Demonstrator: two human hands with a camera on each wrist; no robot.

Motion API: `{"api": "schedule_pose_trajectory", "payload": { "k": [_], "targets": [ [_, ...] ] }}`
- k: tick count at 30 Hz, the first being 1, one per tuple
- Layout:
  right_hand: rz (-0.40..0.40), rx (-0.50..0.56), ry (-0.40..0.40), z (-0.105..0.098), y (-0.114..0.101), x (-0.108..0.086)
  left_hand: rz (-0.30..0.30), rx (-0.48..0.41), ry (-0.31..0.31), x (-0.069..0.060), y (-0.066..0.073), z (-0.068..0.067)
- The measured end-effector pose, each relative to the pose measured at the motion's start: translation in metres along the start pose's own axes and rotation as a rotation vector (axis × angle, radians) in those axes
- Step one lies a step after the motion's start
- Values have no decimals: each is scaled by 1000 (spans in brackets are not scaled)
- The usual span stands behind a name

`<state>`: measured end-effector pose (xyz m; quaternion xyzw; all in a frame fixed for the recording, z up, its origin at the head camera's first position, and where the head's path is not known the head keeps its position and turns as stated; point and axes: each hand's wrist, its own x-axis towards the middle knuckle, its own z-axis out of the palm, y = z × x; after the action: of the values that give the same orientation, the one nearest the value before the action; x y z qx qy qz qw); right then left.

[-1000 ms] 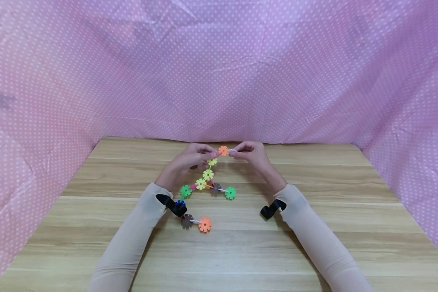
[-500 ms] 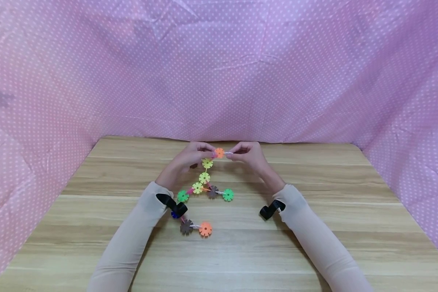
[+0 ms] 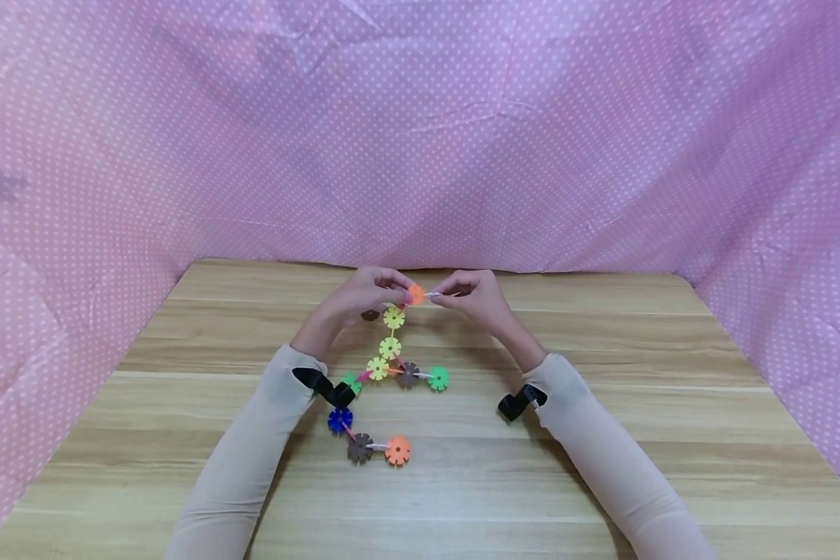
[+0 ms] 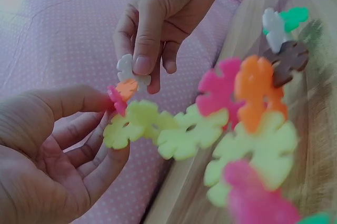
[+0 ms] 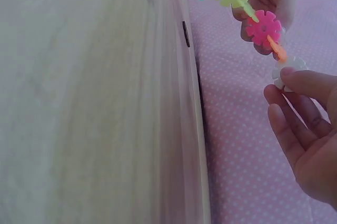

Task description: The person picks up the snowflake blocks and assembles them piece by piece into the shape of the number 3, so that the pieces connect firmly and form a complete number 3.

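A branching chain of notched plastic snowflake discs spans between and below the two hands. My left hand pinches a pink snowflake disc near the chain's upper end. Slotted into it is an orange disc, which joins a white snowflake disc. Thumb and fingers of my right hand pinch that white disc. Yellow discs run down toward a side branch ending in a green disc. The lower branch has a blue disc, a brown disc and an orange end disc.
A separate-looking dark brown disc lies below the left hand. The wood-grain table ends at the back against a pink dotted cloth. Black wrist cameras sit on both sleeves.
The chain's upper end has shifted slightly left and down, and its lower branch has come nearer the person. The blue disc now shows clear of the left wrist camera. Both hands keep their pinch.
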<state>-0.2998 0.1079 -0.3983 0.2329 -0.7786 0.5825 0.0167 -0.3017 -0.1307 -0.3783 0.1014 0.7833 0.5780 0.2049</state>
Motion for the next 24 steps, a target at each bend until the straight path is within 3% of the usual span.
{"api": "schedule_pose_trajectory", "payload": {
  "k": [9,24],
  "targets": [
    [-35,-54,-15,1,-4,-2,35,-6,-9,-3,2,0],
    [-119,-55,-27,-4,-6,-2,84,-28,41,-5,4,5]
  ]
}}
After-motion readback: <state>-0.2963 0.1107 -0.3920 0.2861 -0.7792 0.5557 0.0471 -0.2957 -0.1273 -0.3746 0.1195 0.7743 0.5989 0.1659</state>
